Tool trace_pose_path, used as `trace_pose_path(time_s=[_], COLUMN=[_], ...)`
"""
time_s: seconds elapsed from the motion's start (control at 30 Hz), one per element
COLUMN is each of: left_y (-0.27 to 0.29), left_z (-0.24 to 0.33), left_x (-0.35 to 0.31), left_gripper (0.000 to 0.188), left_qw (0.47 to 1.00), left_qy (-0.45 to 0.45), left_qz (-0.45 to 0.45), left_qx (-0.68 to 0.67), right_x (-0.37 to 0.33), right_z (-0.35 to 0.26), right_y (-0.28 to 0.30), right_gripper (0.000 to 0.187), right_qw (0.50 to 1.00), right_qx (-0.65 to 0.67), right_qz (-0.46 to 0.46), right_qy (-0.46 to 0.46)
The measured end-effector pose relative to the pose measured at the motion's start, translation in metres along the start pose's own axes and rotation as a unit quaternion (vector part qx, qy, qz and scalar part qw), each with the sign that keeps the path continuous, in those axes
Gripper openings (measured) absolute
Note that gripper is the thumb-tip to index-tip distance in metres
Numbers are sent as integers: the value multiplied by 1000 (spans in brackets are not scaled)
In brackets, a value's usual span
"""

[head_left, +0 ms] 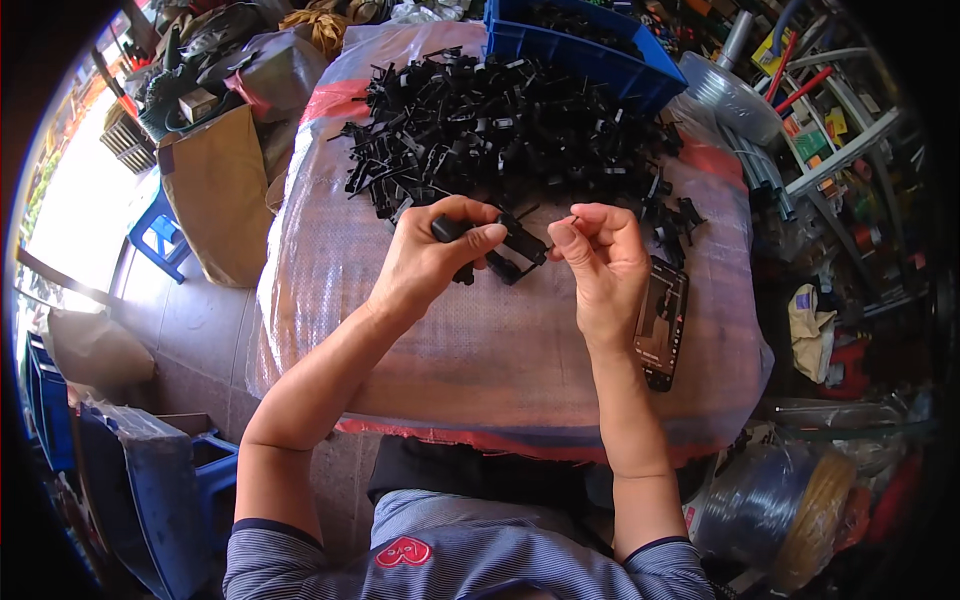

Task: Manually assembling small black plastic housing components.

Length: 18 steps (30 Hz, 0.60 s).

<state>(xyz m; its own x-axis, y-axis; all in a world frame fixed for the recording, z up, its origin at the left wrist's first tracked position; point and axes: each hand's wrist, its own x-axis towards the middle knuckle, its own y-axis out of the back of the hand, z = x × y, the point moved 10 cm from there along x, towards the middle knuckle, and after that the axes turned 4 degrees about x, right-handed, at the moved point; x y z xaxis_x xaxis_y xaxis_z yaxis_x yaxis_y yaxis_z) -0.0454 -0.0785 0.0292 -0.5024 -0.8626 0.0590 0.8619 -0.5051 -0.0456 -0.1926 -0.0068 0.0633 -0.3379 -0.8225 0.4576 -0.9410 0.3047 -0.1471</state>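
Between my hands is a black plastic part (518, 240) with a frame-like end and a rounded knob. My left hand (437, 245) grips it, thumb across the top, above the covered table. Just right of the part, my right hand (597, 258) is closed in a pinch, thumb against fingertips. A tiny dark bit shows at those fingertips, too small to name. Beyond both hands lies a large pile of similar black plastic parts (490, 130). A phone (662, 325) with its screen lit lies under and beside my right wrist.
The table wears a translucent woven plastic sheet (450, 370). A blue crate (590, 55) with more black parts stands at the far edge. Cardboard (213, 195) and a blue stool (160, 235) are at left. Shelving (845, 150) and wrapped coils of tubing (770, 510) crowd the right.
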Motion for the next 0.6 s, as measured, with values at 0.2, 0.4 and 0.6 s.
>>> trace_pose_path(time_s=[0.2,0.4,0.6], left_y=[-7,-4,-12], left_z=[6,43,55], left_x=[-5,-20,-25], left_gripper=[16,18,18], left_qw=[998,951,937], left_qy=[-59,-267,-284], left_qz=[-1,43,45], left_qx=[33,148,199], right_x=[-7,-18,-21], right_z=[11,54,57], right_y=[-23,-37,-40], right_gripper=[12,13,15], right_qw=[994,940,880], right_qx=[27,235,369], right_qz=[-92,-106,-148], right_qy=[-46,-224,-260])
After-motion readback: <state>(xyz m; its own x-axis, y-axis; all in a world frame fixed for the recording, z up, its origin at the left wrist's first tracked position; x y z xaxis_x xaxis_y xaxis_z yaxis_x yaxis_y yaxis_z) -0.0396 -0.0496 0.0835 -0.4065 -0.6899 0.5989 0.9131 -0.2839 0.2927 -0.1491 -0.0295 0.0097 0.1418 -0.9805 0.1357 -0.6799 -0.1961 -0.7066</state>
